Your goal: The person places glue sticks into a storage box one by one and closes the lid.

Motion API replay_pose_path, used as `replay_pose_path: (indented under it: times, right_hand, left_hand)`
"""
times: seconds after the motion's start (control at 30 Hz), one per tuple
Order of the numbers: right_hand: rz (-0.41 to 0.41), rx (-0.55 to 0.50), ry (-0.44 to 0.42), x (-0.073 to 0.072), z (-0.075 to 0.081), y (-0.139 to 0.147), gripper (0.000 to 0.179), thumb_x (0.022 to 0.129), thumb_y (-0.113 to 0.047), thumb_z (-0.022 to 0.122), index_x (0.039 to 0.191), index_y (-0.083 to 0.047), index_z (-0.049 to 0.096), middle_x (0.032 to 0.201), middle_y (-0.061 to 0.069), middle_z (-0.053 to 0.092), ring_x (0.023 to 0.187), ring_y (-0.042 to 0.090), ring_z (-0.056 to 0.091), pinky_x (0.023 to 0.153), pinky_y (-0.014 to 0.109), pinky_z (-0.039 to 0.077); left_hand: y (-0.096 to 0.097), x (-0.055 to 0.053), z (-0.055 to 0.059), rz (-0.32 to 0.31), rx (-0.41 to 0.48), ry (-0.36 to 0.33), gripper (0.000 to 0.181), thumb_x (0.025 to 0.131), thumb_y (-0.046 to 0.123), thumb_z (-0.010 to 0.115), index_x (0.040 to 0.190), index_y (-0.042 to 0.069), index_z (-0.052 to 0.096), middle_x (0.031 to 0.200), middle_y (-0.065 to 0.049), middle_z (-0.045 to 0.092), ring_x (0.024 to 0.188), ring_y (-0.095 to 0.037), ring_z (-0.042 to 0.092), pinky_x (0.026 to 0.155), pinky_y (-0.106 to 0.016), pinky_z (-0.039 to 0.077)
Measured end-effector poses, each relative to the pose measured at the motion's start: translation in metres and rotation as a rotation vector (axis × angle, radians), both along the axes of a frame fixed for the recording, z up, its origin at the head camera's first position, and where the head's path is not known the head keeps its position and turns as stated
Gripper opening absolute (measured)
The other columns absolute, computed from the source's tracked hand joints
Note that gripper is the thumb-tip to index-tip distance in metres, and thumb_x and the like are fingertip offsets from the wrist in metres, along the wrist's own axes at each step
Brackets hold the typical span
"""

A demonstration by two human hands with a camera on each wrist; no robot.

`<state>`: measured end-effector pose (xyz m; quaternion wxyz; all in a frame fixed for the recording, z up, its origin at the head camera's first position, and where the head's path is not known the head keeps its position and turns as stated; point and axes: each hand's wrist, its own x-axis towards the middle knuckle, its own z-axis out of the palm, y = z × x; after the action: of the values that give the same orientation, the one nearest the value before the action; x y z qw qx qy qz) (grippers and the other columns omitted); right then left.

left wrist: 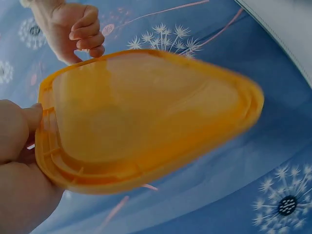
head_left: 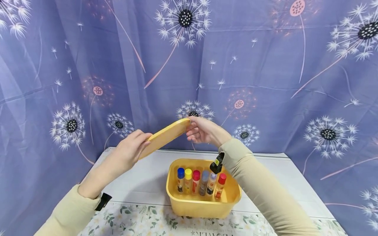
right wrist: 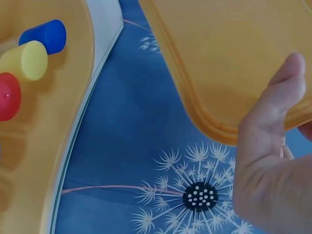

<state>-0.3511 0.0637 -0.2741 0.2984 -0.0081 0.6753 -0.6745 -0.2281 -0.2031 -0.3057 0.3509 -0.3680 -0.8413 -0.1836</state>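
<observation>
A yellow plastic lid is held up tilted, well above the table, behind and to the left of a yellow tub. My left hand grips its lower left end, thumb and fingers at the rim. My right hand pinches the raised right end near a corner. In the left wrist view the lid shows its ridged rim. The right wrist view has my right thumb lying across the lid. The open tub holds a row of several small clear bottles with blue, yellow, red, grey and pale caps.
The tub stands on a white table, partly over a floral cloth along the near side. A blue curtain with dandelion prints hangs behind and at both sides. Black straps with small cameras sit at the wrists.
</observation>
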Motion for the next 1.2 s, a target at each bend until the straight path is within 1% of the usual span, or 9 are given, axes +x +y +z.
replay_pose_path:
  times: [0.1,0.27,0.33,0.53,0.67,0.8,0.93,1.03,1.2]
  right_hand:
    - [-0.01,-0.036,-0.01,0.004,0.0,0.01,0.03,0.098,-0.033,0.052,0.087,-0.005,0.059,0.06,0.002,0.059,0.046,0.012,0.055,0.047,0.022,0.044]
    - [-0.036,-0.126,-0.017,0.014,-0.001,0.024,0.022,0.095,-0.018,0.053,0.112,-0.006,0.059,0.06,0.001,0.059,0.042,0.008,0.05,0.044,0.019,0.04]
    - [-0.048,-0.169,-0.019,0.018,-0.002,0.029,0.023,0.095,-0.016,0.052,0.115,-0.006,0.057,0.06,0.001,0.061,0.041,0.008,0.05,0.044,0.018,0.039]
    - [-0.06,-0.287,0.016,0.032,-0.01,0.047,0.012,0.098,-0.013,0.048,0.102,-0.004,0.055,0.062,0.0,0.061,0.044,0.009,0.051,0.047,0.018,0.041]
    - [-0.042,-0.357,0.061,0.041,-0.017,0.06,0.013,0.101,-0.013,0.046,0.103,-0.005,0.056,0.065,-0.001,0.061,0.047,0.009,0.051,0.051,0.019,0.043]
    - [-0.012,-0.374,0.123,0.05,-0.023,0.073,0.021,0.103,-0.015,0.046,0.098,-0.005,0.063,0.068,0.0,0.066,0.051,0.01,0.056,0.054,0.021,0.045]
    - [0.029,-0.402,0.17,0.058,-0.028,0.087,0.029,0.105,-0.017,0.042,0.092,-0.005,0.066,0.07,0.002,0.069,0.055,0.012,0.062,0.057,0.022,0.047]
    - [0.052,-0.425,0.188,0.064,-0.031,0.098,0.032,0.105,-0.017,0.04,0.092,-0.005,0.067,0.072,0.003,0.07,0.058,0.012,0.064,0.058,0.023,0.048]
    - [0.076,-0.435,0.203,0.072,-0.038,0.113,0.031,0.106,-0.017,0.039,0.097,-0.004,0.066,0.078,0.004,0.071,0.063,0.014,0.066,0.062,0.025,0.051]
  left_hand:
    - [0.008,0.003,-0.003,-0.039,-0.04,0.087,0.017,0.099,0.008,0.055,0.111,-0.002,0.062,0.09,-0.006,0.054,0.075,-0.017,0.049,0.062,-0.032,0.046]
    - [0.018,0.006,-0.008,-0.053,-0.094,0.131,0.039,0.106,0.028,0.036,0.112,-0.001,0.061,0.095,-0.007,0.054,0.081,-0.02,0.05,0.068,-0.033,0.047]
    - [0.021,0.005,-0.011,-0.046,-0.122,0.145,0.038,0.106,0.028,0.037,0.113,0.0,0.061,0.098,-0.009,0.056,0.085,-0.023,0.053,0.074,-0.037,0.048]
    - [0.03,0.005,-0.025,0.011,-0.172,0.215,0.036,0.107,0.027,0.037,0.116,0.003,0.062,0.1,-0.009,0.059,0.09,-0.028,0.057,0.079,-0.043,0.046]
    - [0.035,0.005,-0.033,0.017,-0.146,0.206,0.038,0.105,0.032,0.041,0.121,0.005,0.062,0.107,-0.01,0.06,0.096,-0.028,0.057,0.084,-0.044,0.044]
    - [0.037,0.005,-0.04,0.015,0.014,0.146,0.045,0.104,0.04,0.041,0.121,0.005,0.063,0.114,-0.011,0.061,0.101,-0.028,0.057,0.087,-0.045,0.042]
    - [0.034,0.002,-0.046,0.103,0.286,0.041,0.036,0.103,0.032,0.048,0.115,0.003,0.064,0.109,-0.011,0.061,0.098,-0.026,0.057,0.08,-0.043,0.045]
    - [0.029,-0.002,-0.048,0.195,0.438,-0.113,0.027,0.101,0.025,0.052,0.113,0.003,0.063,0.102,-0.009,0.059,0.094,-0.023,0.056,0.074,-0.042,0.048]
    - [0.021,-0.013,-0.049,0.293,0.544,-0.4,0.033,0.103,0.033,0.046,0.114,0.004,0.06,0.102,-0.01,0.055,0.092,-0.022,0.053,0.076,-0.04,0.044]
